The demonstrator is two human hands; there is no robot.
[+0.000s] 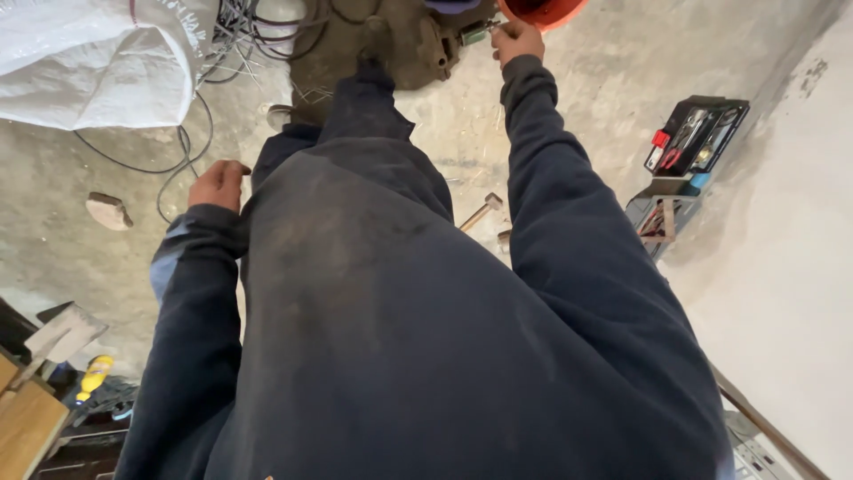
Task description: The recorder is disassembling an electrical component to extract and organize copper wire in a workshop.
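Note:
I look straight down my dark blue clothes at a concrete floor. My right hand (515, 40) reaches forward at the top of the view, fingers closed around a small green-and-metal tool (475, 34), just below an orange bucket (542, 11). My left hand (218, 185) hangs at my side in a loose fist, and I see nothing in it. My dark shoe (373, 53) stands on a brown patch of floor.
A white sack (98, 58) lies at the top left beside tangled black cables (258, 27). An open black tool case (697, 135) sits on a stand at the right by the wall. A hammer (482, 212), a stone (108, 211), a trowel (62, 333) and a yellow-handled tool (93, 375) lie around.

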